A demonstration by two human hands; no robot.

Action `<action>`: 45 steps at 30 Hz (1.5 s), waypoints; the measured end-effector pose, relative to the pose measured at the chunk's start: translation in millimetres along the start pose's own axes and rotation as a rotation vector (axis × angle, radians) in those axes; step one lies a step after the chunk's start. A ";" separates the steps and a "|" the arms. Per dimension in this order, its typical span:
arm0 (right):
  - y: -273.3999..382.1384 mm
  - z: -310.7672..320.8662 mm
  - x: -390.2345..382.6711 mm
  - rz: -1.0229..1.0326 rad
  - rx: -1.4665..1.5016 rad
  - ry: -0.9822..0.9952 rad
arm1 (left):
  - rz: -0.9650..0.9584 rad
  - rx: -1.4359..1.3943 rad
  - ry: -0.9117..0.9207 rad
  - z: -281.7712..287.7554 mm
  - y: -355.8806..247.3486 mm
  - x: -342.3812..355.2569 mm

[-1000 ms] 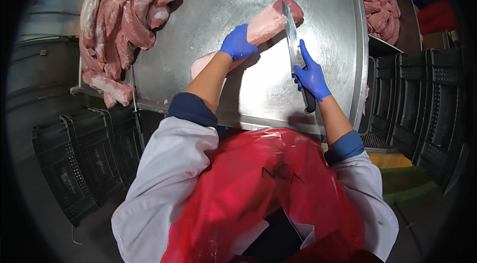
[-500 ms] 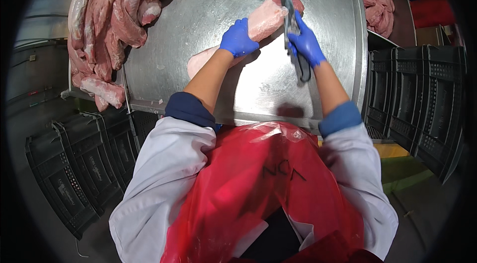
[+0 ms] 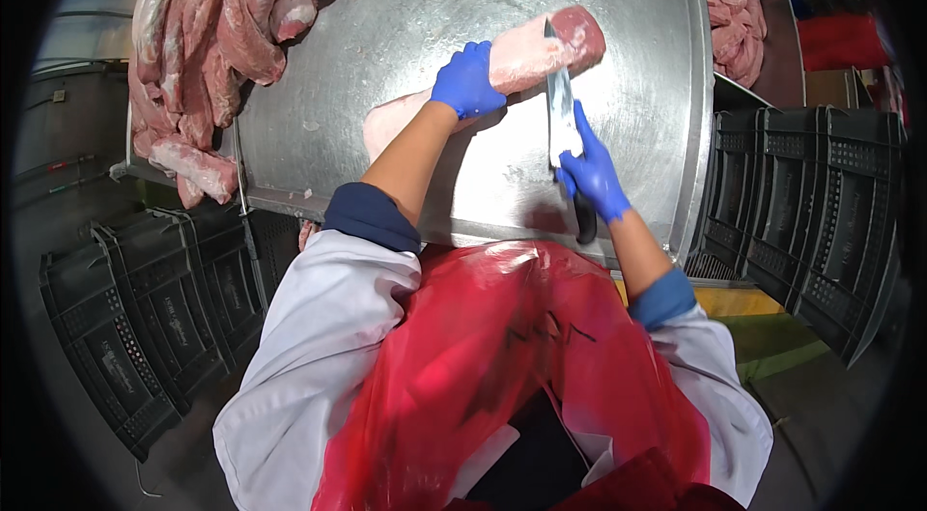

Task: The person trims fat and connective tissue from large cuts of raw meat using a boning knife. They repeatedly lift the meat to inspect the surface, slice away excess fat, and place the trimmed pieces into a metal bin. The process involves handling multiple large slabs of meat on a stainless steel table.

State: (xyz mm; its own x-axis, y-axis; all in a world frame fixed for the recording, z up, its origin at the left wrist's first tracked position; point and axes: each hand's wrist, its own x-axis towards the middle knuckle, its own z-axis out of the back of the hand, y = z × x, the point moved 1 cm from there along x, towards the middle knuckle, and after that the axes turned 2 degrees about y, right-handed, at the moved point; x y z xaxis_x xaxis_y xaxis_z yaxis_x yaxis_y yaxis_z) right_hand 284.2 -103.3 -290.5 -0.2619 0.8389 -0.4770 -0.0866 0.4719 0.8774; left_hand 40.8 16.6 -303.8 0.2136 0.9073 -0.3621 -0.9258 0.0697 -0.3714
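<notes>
A long pale-pink piece of meat (image 3: 523,55) with a darker red end lies diagonally across a steel work surface (image 3: 406,9). My left hand (image 3: 468,78), in a blue glove, is closed over the middle of the piece. My right hand (image 3: 589,173), also gloved in blue, grips the black handle of a long knife (image 3: 563,110); its index finger lies along the blade. The blade's far part is at the meat, a little short of the red end.
A big pile of raw meat strips (image 3: 222,42) lies at the surface's left. A metal tub of meat (image 3: 736,28) stands at the upper right. Dark plastic crates stand lower left (image 3: 154,318) and at the right (image 3: 792,212). A red apron (image 3: 502,337) covers my front.
The knife and my right hand have moved toward me since half a second ago, after rising earlier. The meat's red end now sits lower and farther right. My left hand keeps its hold.
</notes>
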 end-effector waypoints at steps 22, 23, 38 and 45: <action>-46.3 108.1 -45.4 0.202 0.158 -0.197 | 0.095 -0.101 -0.238 -28.4 -111.0 21.3; -44.4 106.7 -35.2 0.221 0.093 -0.173 | 0.128 -0.146 -0.227 -26.5 -109.5 23.4; 11.7 57.2 96.4 0.237 -0.149 -0.018 | 0.068 -0.248 -0.340 -31.9 -81.1 42.2; -38.0 34.9 58.7 0.340 -0.490 -0.029 | 0.166 -0.488 -0.232 -12.9 -100.5 24.8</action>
State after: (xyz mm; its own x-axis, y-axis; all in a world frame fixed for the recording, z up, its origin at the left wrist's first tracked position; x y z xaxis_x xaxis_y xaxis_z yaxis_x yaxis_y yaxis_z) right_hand 305.7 -62.5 -353.6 -0.3273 0.9312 -0.1602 -0.4372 0.0010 0.8993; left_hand 143.2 26.7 -286.5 -0.0477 0.9609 -0.2727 -0.6778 -0.2317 -0.6978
